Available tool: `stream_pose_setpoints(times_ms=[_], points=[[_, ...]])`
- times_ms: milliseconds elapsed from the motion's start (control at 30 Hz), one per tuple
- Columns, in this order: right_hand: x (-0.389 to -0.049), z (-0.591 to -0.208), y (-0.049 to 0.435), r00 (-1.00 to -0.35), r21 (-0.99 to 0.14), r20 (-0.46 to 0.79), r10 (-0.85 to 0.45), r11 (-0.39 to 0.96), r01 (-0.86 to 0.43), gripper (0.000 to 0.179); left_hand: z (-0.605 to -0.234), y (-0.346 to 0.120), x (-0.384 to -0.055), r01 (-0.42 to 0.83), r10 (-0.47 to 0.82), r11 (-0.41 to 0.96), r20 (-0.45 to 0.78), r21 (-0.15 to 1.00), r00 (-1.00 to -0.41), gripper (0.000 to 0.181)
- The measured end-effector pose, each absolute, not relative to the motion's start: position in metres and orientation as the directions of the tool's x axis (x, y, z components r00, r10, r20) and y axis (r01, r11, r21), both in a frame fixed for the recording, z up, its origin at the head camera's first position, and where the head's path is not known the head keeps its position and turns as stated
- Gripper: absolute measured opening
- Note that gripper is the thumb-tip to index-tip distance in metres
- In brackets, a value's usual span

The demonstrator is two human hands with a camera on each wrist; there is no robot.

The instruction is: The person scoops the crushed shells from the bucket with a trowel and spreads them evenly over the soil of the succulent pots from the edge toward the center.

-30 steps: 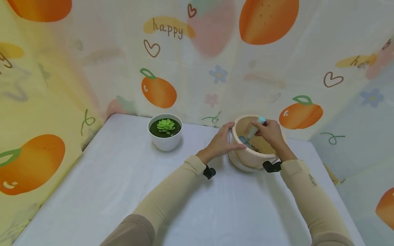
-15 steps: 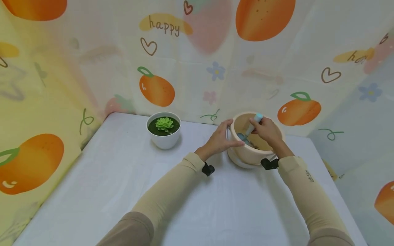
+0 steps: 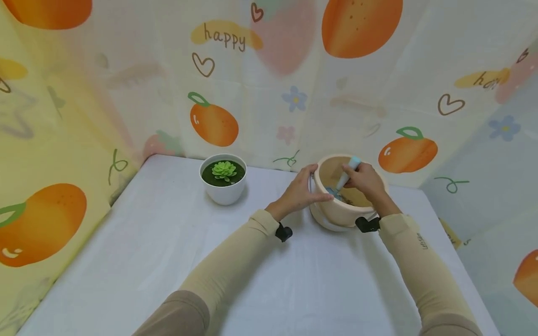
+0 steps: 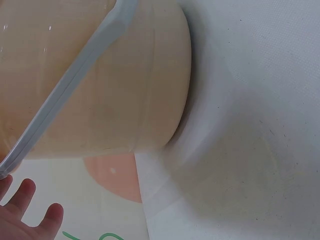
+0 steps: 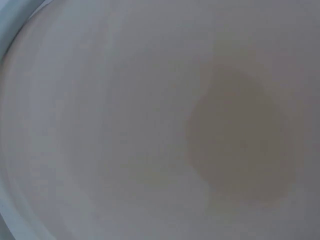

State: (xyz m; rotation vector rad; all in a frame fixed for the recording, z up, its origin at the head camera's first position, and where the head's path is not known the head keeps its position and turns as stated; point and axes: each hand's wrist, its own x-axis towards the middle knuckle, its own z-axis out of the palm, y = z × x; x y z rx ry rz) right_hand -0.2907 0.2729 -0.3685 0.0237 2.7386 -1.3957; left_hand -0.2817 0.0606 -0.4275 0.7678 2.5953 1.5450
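At the right of the table stands a beige bucket (image 3: 353,215) with a pale grey carrying handle (image 4: 70,82), which hangs down its side. My left hand (image 3: 296,192) holds the bucket's left rim, thumb on the near edge and fingers toward the far side. In the left wrist view, several fingertips (image 4: 52,215) show beside the handle. My right hand (image 3: 364,181) reaches over the opening and grips a small shovel (image 3: 343,179) by its pale blue-tipped handle. The shovel's blue-grey blade is low inside the bucket, near some dark bits (image 3: 348,200). The right wrist view shows only the bucket's blurred wall (image 5: 145,125).
A white pot (image 3: 225,193) with a green succulent (image 3: 224,171) stands at the back left of the white-covered table (image 3: 168,242). Fruit-printed cloth (image 3: 260,112) hangs behind the table and at both sides.
The shovel's handle tilts a little differently, and its blade has shifted slightly inside the bucket. My left hand keeps its place on the rim. The head view has shifted slightly.
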Motion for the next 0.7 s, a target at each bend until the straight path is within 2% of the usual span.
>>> stream_pose_setpoints(times_ms=[100, 333, 467, 700], points=[[-0.291, -0.368, 0.271, -0.996, -0.829, -0.09, -0.019, 0.556, 0.065, 0.042, -0.428, 0.06, -0.282, 0.394, 0.417, 0.391, 0.222, 0.832, -0.881, 0.099], [-0.294, -0.365, 0.278, -0.988, -0.902, -0.129, 0.087, 0.403, 0.154, 0.045, -0.428, 0.063, -0.282, 0.398, 0.419, 0.348, 0.239, 0.849, -0.876, 0.097], [-0.296, -0.363, 0.281, -0.983, -0.926, -0.154, 0.1, 0.331, 0.179, 0.04, -0.43, 0.062, -0.282, 0.374, 0.401, 0.347, 0.225, 0.86, -0.888, 0.099], [-0.291, -0.357, 0.288, -0.969, -0.967, -0.228, 0.096, 0.096, 0.237, 0.029, -0.429, 0.061, -0.282, 0.389, 0.407, 0.357, 0.234, 0.849, -0.883, 0.098]])
